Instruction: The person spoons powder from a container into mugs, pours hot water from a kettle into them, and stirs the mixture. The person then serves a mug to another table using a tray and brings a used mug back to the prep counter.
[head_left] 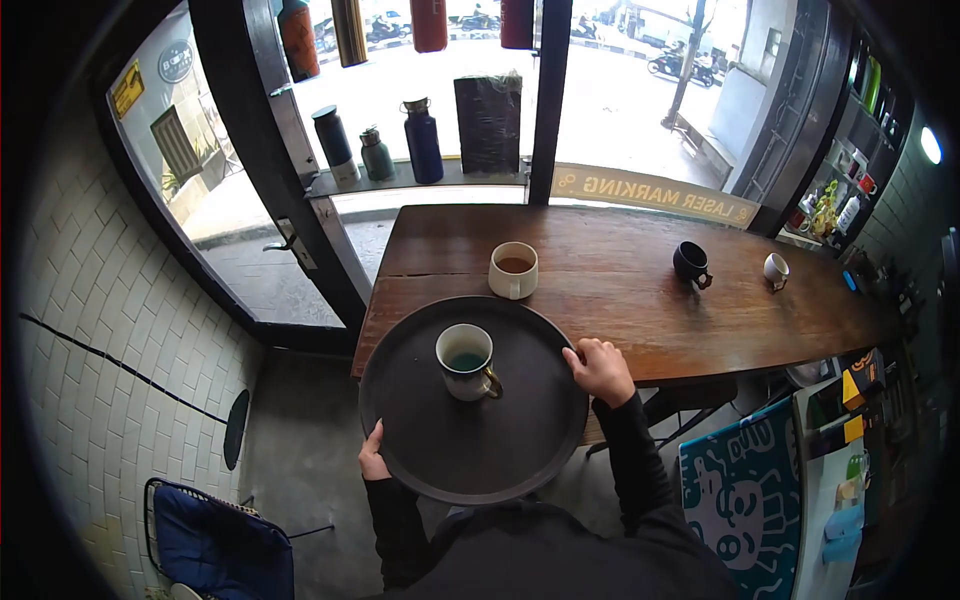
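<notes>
Both my hands grip a round dark serving tray (450,450) at its rim. My left hand (373,455) holds the left edge, thumb on top and the fingers mostly hidden below. On the right edge, my right hand (602,370) is closed around the rim. A white mug (462,345) with a gold handle stands upright on the tray, with bluish-green liquid or glaze inside. Just beyond the tray's far rim, a cream mug (514,278) of brown drink stands on the wooden table (600,290). The tray's far part overlaps the table's near edge.
A black mug (690,262) and a small white cup (775,268) stand farther right on the table. Bottles, including a blue one (423,142), line the window ledge. A blue-cushioned chair (220,540) is at lower left. A counter (830,480) stands at right.
</notes>
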